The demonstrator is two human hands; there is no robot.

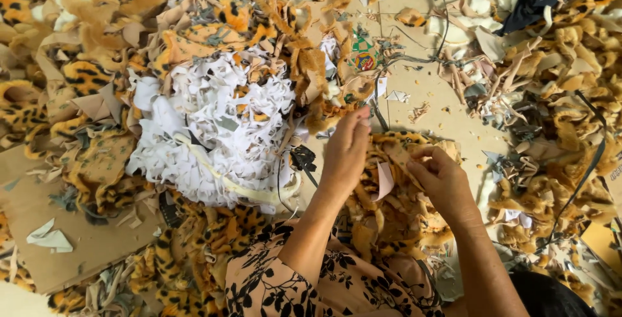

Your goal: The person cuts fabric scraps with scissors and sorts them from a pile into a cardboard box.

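My left hand reaches forward over a heap of leopard-print plush scraps, its fingers closed together at the edge of a furry piece. My right hand pinches a tan strip of the same leopard-print fabric, with a small white scrap hanging just below it. Both hands work on the same piece, close together. A floral-patterned garment covers my lap below the arms.
A big mound of white fabric offcuts lies to the left, ringed by orange and leopard plush scraps. A flat cardboard sheet is at lower left. Black cords cross the tan floor; more plush trimmings pile up on the right.
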